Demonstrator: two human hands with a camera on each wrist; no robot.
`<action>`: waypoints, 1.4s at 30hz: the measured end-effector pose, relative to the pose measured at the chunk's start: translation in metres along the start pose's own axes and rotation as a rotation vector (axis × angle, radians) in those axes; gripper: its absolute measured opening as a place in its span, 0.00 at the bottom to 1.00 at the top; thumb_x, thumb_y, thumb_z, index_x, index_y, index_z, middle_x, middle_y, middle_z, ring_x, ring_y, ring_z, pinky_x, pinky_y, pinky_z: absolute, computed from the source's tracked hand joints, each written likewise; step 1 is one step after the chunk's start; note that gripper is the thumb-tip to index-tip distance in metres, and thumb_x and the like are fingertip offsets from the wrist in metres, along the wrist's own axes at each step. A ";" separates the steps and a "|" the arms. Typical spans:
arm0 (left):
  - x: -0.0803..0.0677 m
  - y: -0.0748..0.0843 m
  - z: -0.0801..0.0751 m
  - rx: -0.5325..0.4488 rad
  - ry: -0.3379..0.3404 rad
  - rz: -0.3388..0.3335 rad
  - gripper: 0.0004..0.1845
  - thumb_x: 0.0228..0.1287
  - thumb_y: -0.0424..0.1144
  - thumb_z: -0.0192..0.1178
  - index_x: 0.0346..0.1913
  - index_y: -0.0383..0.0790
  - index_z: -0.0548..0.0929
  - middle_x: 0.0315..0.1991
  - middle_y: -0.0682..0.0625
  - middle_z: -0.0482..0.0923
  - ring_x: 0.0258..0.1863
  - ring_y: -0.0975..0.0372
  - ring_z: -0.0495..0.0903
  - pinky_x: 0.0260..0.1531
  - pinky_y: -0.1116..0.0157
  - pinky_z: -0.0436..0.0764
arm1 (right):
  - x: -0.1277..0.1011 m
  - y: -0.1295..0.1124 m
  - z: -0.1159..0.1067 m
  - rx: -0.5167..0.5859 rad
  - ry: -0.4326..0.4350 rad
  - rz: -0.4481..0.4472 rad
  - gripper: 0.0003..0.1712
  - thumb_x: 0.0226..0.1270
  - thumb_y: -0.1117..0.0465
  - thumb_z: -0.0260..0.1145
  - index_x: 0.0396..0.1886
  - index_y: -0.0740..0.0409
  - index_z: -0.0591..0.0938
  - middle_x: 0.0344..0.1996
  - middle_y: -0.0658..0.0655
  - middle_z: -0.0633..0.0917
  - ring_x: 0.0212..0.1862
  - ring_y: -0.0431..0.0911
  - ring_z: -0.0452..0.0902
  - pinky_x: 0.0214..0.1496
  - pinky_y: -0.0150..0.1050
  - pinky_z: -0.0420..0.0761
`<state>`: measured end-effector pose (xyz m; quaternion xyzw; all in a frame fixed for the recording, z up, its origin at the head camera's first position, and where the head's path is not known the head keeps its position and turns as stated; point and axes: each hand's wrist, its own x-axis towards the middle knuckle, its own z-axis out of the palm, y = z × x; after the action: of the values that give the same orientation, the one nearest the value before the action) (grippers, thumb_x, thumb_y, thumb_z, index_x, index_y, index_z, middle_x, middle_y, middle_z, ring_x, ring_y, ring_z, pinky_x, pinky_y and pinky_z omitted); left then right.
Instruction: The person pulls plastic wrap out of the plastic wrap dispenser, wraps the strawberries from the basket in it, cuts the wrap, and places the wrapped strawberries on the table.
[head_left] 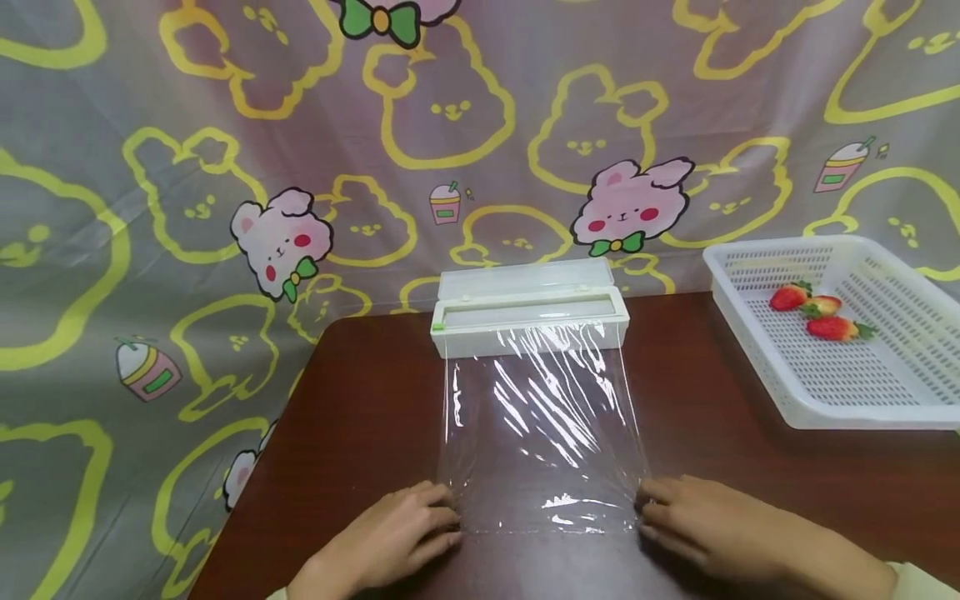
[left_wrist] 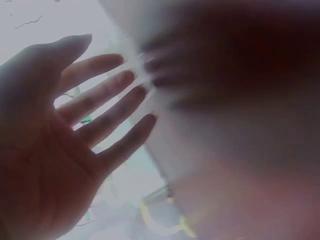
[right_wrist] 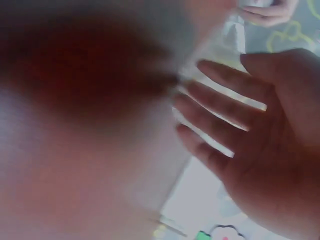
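Observation:
A sheet of clear cling film (head_left: 525,442) stretches from a white dispenser box (head_left: 528,321) toward the front of the dark wooden table. At the film's near left corner, my left hand (head_left: 401,529) touches the edge with its fingertips. My right hand (head_left: 708,525) does the same at the near right corner. In the left wrist view the left hand's fingers (left_wrist: 112,107) are spread and nearly straight, tips against the tabletop. The right wrist view shows the right hand's fingers (right_wrist: 220,107) extended likewise. The film is wrinkled and shiny, more so on its right side.
On the right stands a white plastic basket (head_left: 757,367) with strawberries (head_left: 828,327) in it. The dispenser's clear lid (head_left: 525,277) is raised at the back. A patterned curtain (head_left: 480,125) hangs behind and left of the table (head_left: 360,408).

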<state>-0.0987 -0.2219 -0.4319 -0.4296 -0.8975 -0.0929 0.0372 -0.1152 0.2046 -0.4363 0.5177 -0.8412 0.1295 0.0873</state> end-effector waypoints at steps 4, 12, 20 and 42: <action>0.020 -0.005 -0.019 0.003 -0.040 -0.006 0.07 0.72 0.46 0.64 0.40 0.49 0.89 0.41 0.58 0.81 0.39 0.68 0.81 0.39 0.65 0.83 | 0.018 0.005 -0.024 0.026 -0.057 0.032 0.04 0.72 0.54 0.68 0.36 0.38 0.81 0.33 0.32 0.75 0.34 0.31 0.72 0.32 0.37 0.76; 0.107 -0.030 -0.041 0.053 -0.088 -0.008 0.18 0.69 0.49 0.67 0.54 0.42 0.85 0.54 0.49 0.80 0.52 0.58 0.80 0.53 0.58 0.81 | 0.104 0.029 -0.035 -0.095 -0.003 0.176 0.20 0.68 0.55 0.71 0.56 0.58 0.81 0.52 0.54 0.81 0.52 0.49 0.80 0.51 0.49 0.83; 0.167 -0.068 -0.003 0.000 -0.188 -0.172 0.41 0.60 0.57 0.72 0.73 0.45 0.72 0.68 0.46 0.70 0.65 0.50 0.71 0.61 0.50 0.77 | 0.148 0.072 0.019 0.002 -0.206 0.351 0.45 0.62 0.43 0.74 0.73 0.58 0.70 0.68 0.64 0.70 0.67 0.63 0.67 0.61 0.68 0.73; 0.120 -0.117 0.004 -0.121 -0.154 -0.326 0.41 0.52 0.61 0.76 0.67 0.48 0.79 0.69 0.45 0.69 0.67 0.47 0.69 0.62 0.44 0.72 | 0.103 0.121 -0.003 0.018 -0.304 0.516 0.51 0.47 0.43 0.82 0.69 0.60 0.75 0.61 0.66 0.73 0.60 0.62 0.70 0.55 0.62 0.77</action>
<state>-0.2648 -0.2008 -0.4339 -0.2857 -0.9482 -0.1184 -0.0729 -0.2693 0.1695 -0.4201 0.3011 -0.9472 0.0756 -0.0800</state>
